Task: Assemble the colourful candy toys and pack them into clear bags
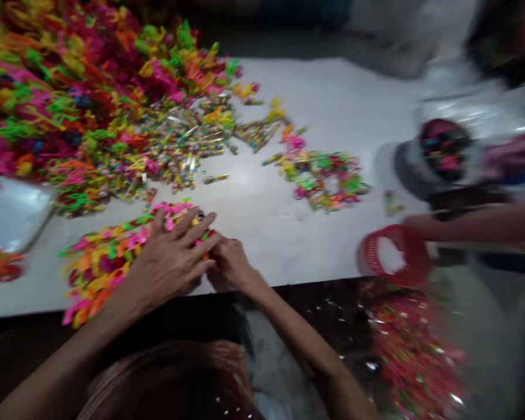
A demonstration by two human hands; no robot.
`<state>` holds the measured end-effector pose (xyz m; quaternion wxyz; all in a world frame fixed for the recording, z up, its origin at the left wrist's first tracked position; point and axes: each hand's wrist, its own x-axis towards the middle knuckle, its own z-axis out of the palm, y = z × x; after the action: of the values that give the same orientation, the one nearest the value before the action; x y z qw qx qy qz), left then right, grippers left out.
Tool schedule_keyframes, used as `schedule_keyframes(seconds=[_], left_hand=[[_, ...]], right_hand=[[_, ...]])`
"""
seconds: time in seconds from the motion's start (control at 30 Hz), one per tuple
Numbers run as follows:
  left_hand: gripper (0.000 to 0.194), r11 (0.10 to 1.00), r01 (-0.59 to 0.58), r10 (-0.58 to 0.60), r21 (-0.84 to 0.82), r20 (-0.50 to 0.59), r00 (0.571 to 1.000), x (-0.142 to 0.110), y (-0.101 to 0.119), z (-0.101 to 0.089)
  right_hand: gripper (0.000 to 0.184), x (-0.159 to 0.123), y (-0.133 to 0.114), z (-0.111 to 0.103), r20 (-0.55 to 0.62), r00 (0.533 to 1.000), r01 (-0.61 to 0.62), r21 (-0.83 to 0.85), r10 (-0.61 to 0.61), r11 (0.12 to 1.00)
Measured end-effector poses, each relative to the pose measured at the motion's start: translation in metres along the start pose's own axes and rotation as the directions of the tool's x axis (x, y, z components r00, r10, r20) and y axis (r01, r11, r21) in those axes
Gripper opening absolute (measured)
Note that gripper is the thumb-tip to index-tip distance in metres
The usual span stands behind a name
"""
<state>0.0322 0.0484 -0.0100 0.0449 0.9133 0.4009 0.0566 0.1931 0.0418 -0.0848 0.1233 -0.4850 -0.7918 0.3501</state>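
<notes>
My left hand [168, 259] lies with fingers spread over the right end of a neat row of small bright plastic pieces [100, 265] in pink, yellow, orange and green. Close against its fingertips, my right hand [231, 261] is curled closed at the table's front edge; whatever its fingers grip is hidden. Bits of red and yellow show between the two hands. Just beyond them, small tubes with coloured beads inside [175, 146] lie in a loose heap, and a single tube [216, 178] rests apart on the white table [258, 216].
A large heap of bright plastic pieces [79, 76] covers the back left, with a clear plastic bag [15, 210] beside it. A ring of pieces [308, 201] lies mid-table. Right are a bucket [413, 163], a red basket [371, 251] and another person's forearm [476, 224]. A full bag [420, 350] stands below.
</notes>
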Motion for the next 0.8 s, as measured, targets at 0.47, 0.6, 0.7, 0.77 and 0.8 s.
schedule_keyframes(seconds=[0.47,0.6,0.7,0.77,0.8], left_hand=[[0.039,0.990,0.127,-0.136,-0.056,-0.218,0.966,0.008,-0.007,0.010],[0.041,0.982,0.187,-0.189,-0.029,-0.186,0.964,0.016,-0.006,0.017],[0.042,0.984,0.176,-0.174,0.003,-0.139,0.975,0.015,-0.006,0.020],[0.045,0.983,0.184,-0.179,0.025,-0.132,0.975,0.013,-0.004,0.018],[0.047,0.981,0.190,-0.184,0.036,-0.128,0.975,0.013,-0.003,0.017]], right_hand=[[0.028,-0.024,0.109,-0.141,-0.438,0.705,-0.700,-0.300,0.558,0.648],[0.010,-0.027,0.107,-0.131,-0.452,0.717,-0.674,-0.254,0.531,0.693],[0.004,-0.032,0.106,-0.120,-0.492,0.757,-0.528,-0.071,0.431,0.846],[0.012,-0.029,0.101,-0.105,-0.480,0.780,-0.356,0.187,0.401,0.916],[0.018,-0.025,0.096,-0.096,-0.453,0.796,-0.266,0.334,0.402,0.904]])
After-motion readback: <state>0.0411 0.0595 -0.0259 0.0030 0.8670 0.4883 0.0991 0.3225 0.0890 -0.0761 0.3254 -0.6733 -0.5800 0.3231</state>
